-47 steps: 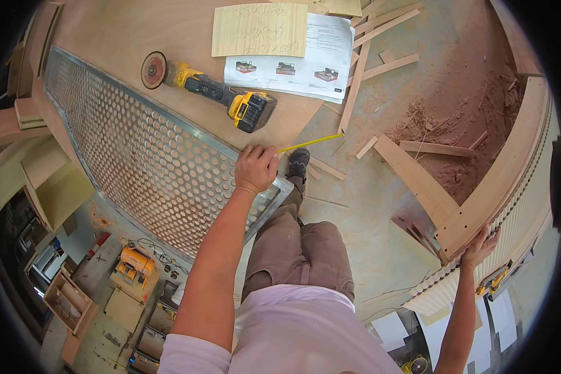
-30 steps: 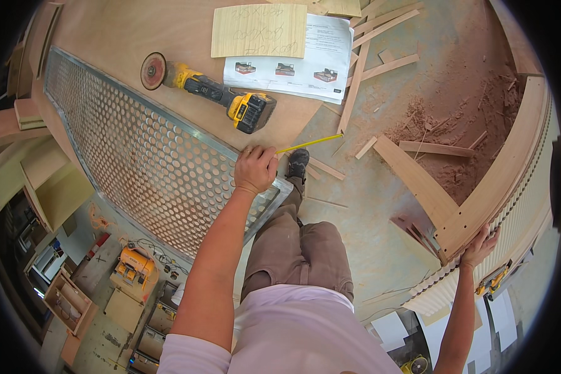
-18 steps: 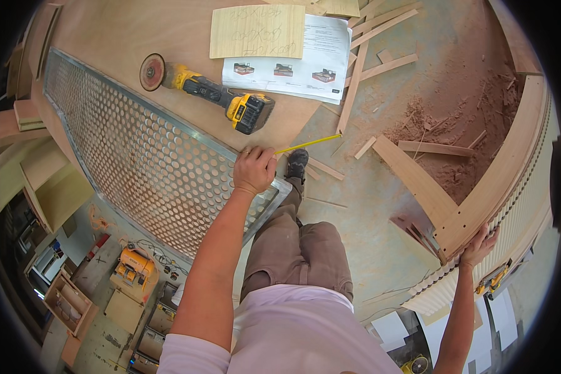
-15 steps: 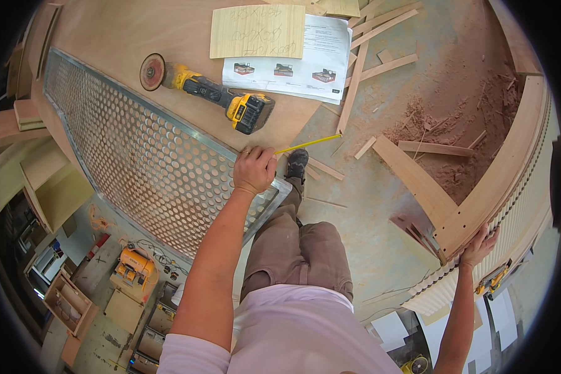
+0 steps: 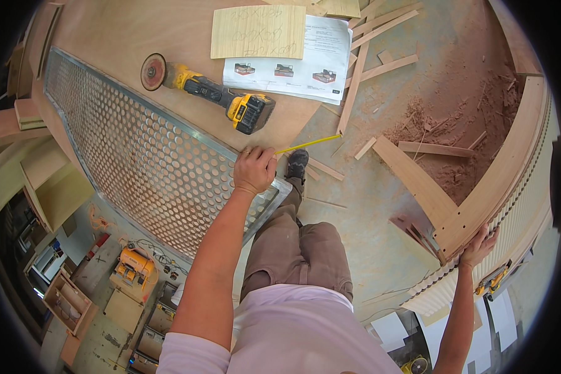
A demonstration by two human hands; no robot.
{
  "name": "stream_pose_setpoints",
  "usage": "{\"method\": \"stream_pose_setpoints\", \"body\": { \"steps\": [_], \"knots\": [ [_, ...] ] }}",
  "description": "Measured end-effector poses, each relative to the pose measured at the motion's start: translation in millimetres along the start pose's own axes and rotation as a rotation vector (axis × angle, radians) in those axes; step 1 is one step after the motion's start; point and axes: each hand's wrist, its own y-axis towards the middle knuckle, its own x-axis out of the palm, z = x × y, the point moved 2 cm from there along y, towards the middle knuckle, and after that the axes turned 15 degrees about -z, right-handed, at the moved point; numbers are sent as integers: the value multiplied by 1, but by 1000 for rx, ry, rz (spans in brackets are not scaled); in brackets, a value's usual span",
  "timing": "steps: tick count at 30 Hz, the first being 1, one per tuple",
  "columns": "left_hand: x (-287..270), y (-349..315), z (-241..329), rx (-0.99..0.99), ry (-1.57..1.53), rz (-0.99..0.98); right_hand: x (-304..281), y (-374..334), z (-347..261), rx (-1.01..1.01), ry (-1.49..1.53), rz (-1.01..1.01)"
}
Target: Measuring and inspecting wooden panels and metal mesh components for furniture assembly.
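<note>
My left hand is closed at the near right corner of a perforated metal panel with a metal rim. From its fingers a yellow measuring tape runs out to the right, over the floor; the tape's case is hidden. On the right, my right hand rests with fingers stretched and apart on the edge of a white ribbed panel. It touches beside the corner of a curved wooden frame. A yellow and black cordless angle grinder lies on the wooden board beyond the metal panel.
Printed sheets lie under a thin wooden piece with handwriting. Loose wood strips and reddish sawdust cover parts of the floor. An orange machine and a wooden box stand at lower left.
</note>
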Motion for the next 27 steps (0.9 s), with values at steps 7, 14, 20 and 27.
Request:
{"method": "stream_pose_setpoints", "body": {
  "steps": [7,14,20,27],
  "knots": [
    [1,0,-1,7,-1,2,0,-1,1,-7,-13,-2],
    [0,1,0,7,-10,-4,2,-1,5,-14,-24,0],
    [3,0,-1,-9,-19,12,3,0,8,-31,-50,-4],
    [0,0,1,10,-4,1,10,0,19,-86,-109,33]
  ]
}}
